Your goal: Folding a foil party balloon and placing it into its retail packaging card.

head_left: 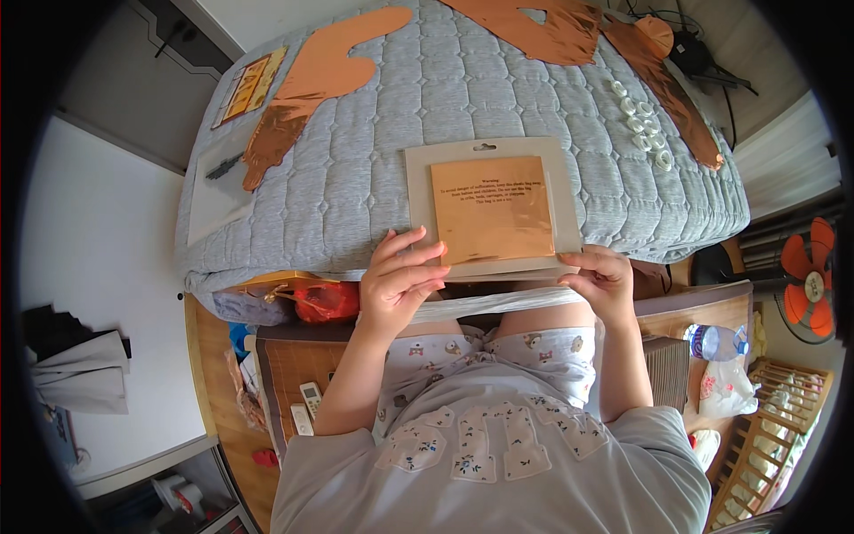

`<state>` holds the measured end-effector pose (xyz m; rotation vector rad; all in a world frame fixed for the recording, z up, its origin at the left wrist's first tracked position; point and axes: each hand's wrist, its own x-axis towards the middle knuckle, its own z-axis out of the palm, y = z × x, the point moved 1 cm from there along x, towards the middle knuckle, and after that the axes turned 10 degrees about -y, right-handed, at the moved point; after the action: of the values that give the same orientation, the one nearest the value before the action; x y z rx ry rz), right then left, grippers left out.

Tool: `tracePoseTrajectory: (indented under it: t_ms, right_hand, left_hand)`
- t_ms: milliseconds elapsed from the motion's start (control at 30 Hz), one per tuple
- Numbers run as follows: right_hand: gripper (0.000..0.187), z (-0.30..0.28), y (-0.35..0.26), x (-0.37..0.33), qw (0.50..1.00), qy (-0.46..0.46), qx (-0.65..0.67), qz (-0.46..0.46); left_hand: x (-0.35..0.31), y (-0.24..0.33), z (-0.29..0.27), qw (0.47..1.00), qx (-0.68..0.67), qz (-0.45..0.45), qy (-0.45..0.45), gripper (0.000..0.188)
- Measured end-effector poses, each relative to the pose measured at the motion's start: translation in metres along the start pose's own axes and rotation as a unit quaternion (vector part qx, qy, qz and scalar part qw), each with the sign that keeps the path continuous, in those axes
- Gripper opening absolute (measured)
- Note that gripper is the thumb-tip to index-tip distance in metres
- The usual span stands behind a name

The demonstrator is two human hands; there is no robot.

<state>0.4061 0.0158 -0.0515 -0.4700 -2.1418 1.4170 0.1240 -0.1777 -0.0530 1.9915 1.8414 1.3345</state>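
Note:
A grey backing card (565,200) with a hanging hole at its top edge lies in front of me over the near edge of the bed. On its face sits a folded square of copper-coloured foil (494,227) in a clear bag with printed text. My left hand (402,280) holds the card's lower left side, its fingertips reaching onto the front. At the lower right corner, my right hand (605,278) pinches the card between thumb and fingers. Flat copper foil balloons (325,67) are spread on the bed beyond.
A grey quilted mattress (409,116) fills the area ahead. On it lie white ribbon-like coils (651,133), a printed packet (252,86) and a clear plastic sheet (213,200). An orange-bladed fan (808,280) and a water bottle (716,342) stand at the right.

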Motion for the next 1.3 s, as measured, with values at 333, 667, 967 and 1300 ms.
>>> tracePoseTrajectory:
  t_ms: [333, 667, 967, 1300]
  right_hand:
    - [0.027, 0.004, 0.001, -0.005, 0.996, 0.021, -0.047, -0.072]
    - [0.011, 0.014, 0.009, -0.008, 0.993, 0.073, 0.091, 0.006]
    - [0.013, 0.022, 0.014, -0.006, 0.969, 0.128, 0.186, 0.096]
    - [0.008, 0.029, 0.022, -0.008, 0.953, 0.176, 0.228, 0.090]
  left_hand:
    - [-0.002, -0.005, 0.004, 0.992, -0.095, -0.013, 0.078, 0.030]
    - [-0.014, -0.004, 0.009, 0.994, -0.010, -0.021, 0.111, 0.023]
    - [-0.009, 0.009, 0.001, 0.962, -0.203, -0.173, 0.063, 0.021]
    - [-0.015, 0.002, 0.013, 0.869, -0.403, -0.272, 0.091, 0.018]
